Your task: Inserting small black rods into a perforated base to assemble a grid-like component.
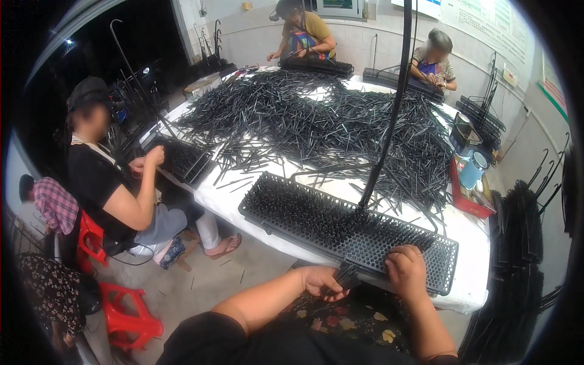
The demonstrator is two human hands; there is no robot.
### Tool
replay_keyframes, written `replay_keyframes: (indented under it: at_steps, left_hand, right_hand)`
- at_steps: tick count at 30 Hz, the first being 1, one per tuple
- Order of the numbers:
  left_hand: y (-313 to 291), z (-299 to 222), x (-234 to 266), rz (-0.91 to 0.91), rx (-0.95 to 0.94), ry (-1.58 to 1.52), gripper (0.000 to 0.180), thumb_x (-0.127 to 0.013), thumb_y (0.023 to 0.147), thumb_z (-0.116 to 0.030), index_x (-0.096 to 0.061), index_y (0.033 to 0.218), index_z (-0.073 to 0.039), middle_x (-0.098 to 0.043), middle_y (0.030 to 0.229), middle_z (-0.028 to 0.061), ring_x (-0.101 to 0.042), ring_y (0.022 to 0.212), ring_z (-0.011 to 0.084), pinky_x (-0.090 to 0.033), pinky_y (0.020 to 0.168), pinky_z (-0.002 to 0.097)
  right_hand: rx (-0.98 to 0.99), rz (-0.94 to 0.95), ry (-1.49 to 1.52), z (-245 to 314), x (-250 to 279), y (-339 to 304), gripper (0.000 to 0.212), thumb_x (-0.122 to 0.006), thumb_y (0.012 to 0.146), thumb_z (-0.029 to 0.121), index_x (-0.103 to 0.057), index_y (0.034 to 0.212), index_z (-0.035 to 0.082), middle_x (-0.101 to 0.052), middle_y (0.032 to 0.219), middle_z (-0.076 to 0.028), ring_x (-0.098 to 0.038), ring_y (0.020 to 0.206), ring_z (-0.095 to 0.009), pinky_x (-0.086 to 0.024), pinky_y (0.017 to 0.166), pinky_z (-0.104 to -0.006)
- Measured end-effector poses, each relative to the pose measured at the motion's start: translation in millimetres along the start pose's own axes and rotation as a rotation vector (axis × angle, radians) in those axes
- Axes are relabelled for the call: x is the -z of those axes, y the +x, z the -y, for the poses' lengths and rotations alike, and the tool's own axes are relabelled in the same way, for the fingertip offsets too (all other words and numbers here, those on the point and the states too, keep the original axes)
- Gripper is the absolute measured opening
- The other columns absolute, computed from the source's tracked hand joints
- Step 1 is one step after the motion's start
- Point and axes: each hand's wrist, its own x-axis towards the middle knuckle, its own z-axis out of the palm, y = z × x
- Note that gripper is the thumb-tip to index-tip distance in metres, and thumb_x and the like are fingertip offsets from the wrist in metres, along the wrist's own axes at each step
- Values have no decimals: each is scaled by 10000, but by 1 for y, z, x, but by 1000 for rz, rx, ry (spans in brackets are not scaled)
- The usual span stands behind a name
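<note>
A long black perforated rack (398, 243) lies at the near edge of the white-covered table, with a tall hooked rod (389, 121) rising from its middle. Thin black sticks stand upright in the holes over its left and centre part, while bare holes show at its right. Just off the rack's near edge, my left hand (323, 283) is closed around a bunch of thin black sticks (348, 275). Over the bare holes, my right hand (406, 266) is held with its fingers pinched together; whatever they hold is too small to make out.
A broad heap of loose black sticks (316, 115) covers the table's middle. At right stand a red tray (471, 194) and a blue cup (473, 169). Stacked black racks (517, 243) line the right side. Co-workers sit at left and far side. Red stools (128, 316) stand lower left.
</note>
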Motion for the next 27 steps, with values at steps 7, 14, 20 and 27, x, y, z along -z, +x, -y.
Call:
replay_keyframes:
  at_steps: [7,14,20,27]
  left_hand:
    - [0,0,-1,-19,-20,30,303,-737,796,-105,-597,1034,19,-659,792,124,-634,658,189,-491,526,259]
    - [0,1,-3,-39,-14,10,297,-735,798,-107,-597,1026,23,-659,794,125,-635,650,188,-496,515,257]
    - [-1,-2,-8,-27,-16,53,290,-727,806,-120,-600,1024,24,-661,807,128,-633,641,185,-489,499,247]
    - [-1,0,-6,-71,-5,58,292,-733,809,-133,-605,1026,15,-662,817,123,-646,671,182,-488,516,245]
  right_hand:
    - [1,-20,-3,2,0,1,121,-709,690,5,-647,789,32,-649,909,-100,-606,887,-305,-494,782,-392]
    - [0,-5,-4,2,0,2,117,-705,694,-1,-649,793,28,-650,911,-101,-605,887,-304,-493,785,-392]
    - [-18,6,-8,3,2,1,118,-705,696,0,-651,796,29,-649,911,-101,-601,892,-306,-491,793,-395]
    - [-6,-1,-8,4,1,2,125,-705,691,-6,-647,796,28,-648,903,-100,-601,892,-309,-490,790,-399]
